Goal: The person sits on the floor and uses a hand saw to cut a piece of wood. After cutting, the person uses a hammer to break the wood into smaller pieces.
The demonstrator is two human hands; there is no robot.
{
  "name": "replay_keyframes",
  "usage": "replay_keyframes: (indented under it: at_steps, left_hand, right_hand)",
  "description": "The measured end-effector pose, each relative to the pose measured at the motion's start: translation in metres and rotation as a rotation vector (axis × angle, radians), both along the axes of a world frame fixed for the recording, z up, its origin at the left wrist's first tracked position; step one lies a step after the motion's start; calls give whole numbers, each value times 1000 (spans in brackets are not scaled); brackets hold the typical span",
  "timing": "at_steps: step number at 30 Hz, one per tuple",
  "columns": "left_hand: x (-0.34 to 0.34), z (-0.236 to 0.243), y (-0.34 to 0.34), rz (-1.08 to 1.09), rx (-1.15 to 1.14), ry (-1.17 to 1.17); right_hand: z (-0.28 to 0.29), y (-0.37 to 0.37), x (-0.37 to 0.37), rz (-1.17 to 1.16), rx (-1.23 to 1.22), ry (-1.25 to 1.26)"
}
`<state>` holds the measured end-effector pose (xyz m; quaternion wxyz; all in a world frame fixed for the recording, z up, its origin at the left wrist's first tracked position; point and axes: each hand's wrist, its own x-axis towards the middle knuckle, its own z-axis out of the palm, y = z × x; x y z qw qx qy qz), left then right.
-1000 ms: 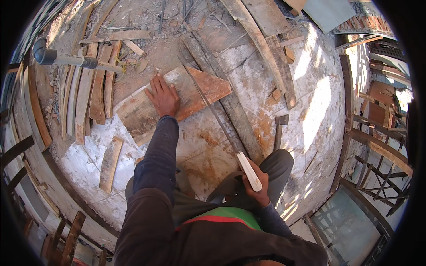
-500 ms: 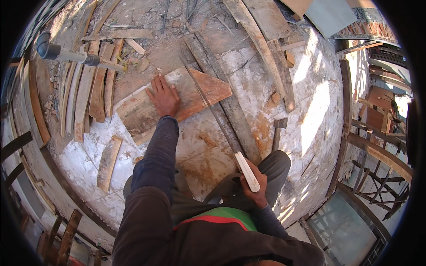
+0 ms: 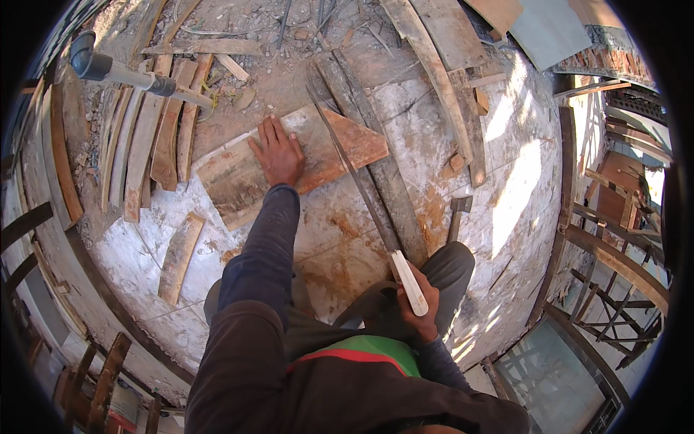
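My left hand (image 3: pixel 278 153) lies with fingers apart on a weathered board (image 3: pixel 228 186) with an angled, reddish right end. A hand saw's long blade (image 3: pixel 361 192) crosses that end diagonally, beside a long grey plank (image 3: pixel 390 206) that runs under the board. My right hand (image 3: pixel 421 304) grips the saw's white handle (image 3: pixel 410 282) near my bent right knee. A hatchet (image 3: pixel 459 215) lies on the dusty pale floor right of the plank, and a short wood offcut (image 3: pixel 181 257) lies to the left.
Several wooden slats (image 3: pixel 163 123) lie at the upper left beside a pipe with an elbow (image 3: pixel 90 58). More planks (image 3: pixel 426 65) and a grey sheet (image 3: pixel 549 40) lie at the upper right. Piled timber (image 3: pixel 614 253) and a glass pane (image 3: pixel 553 362) line the right side.
The view has shifted slightly, with the floor things appearing a little to the right. My left hand stays on the board and the saw stays across it, with little visible movement.
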<state>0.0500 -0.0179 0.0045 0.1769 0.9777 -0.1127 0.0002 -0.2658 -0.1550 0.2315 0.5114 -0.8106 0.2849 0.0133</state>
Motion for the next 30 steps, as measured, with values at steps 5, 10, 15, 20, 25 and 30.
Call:
replay_keyframes:
  at_steps: [5,10,15,20,25,30]
  left_hand:
    - [0,5,-13,-48,-2,-4]
    - [1,-2,-5,1,14,10]
    - [5,1,-2,1,14,-35]
    - [-1,2,-15,-39,19,-16]
    - [4,0,-7,-13,14,-6]
    - [4,-2,-1,-5,28,-12]
  right_hand:
    - [-107,-19,160,-36,-36,-193]
    - [-72,-4,91,-25,-38,-155]
    - [-11,-4,1,15,-69,-44]
    - [-109,-6,168,-4,-22,-204]
    - [-65,-6,75,-8,1,-123]
    - [-11,-7,5,30,-41,-58]
